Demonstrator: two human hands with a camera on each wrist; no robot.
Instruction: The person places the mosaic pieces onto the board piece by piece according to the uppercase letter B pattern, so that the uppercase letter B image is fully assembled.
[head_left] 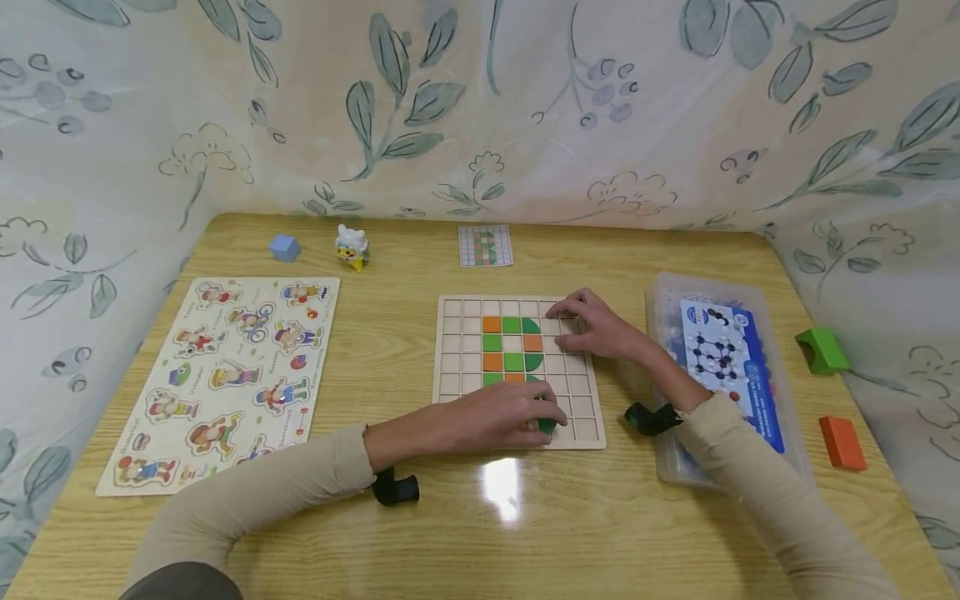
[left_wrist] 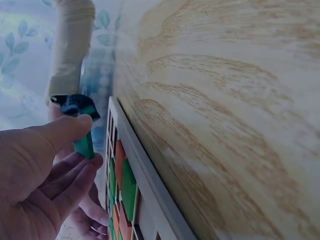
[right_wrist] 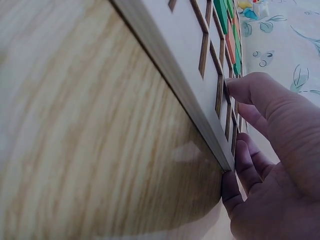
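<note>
A green piece [left_wrist: 84, 145] is pinched between the thumb and curled fingers of the left hand [head_left: 501, 414], which is held over the near edge of the wooden grid board [head_left: 588, 412]; in the head view only a sliver of that piece [head_left: 547, 424] is seen past the fingertips, just above the board's lowest rows. The pinch itself is made plain only in the left wrist view, where the thumb is laid along the top of the piece and the fingers are folded beneath it, with the board's frame [left_wrist: 145, 175] and its orange and green tiles just beside them. The right hand [head_left: 592, 325] is rested on the far right part of the board, its fingers spread and only lightly bent, nothing being held in it. From the head view the palm appears laid flat; the right wrist view adds that the thumb is laid over the grid cells while the fingertips [right_wrist: 231, 187] are set against the board's outer edge [right_wrist: 200, 120]. The orange and green tiles [head_left: 512, 344] already seated in the middle cells are shown as a pattern only from the head, as is the small pattern card [head_left: 485, 246] lying beyond the board.
</note>
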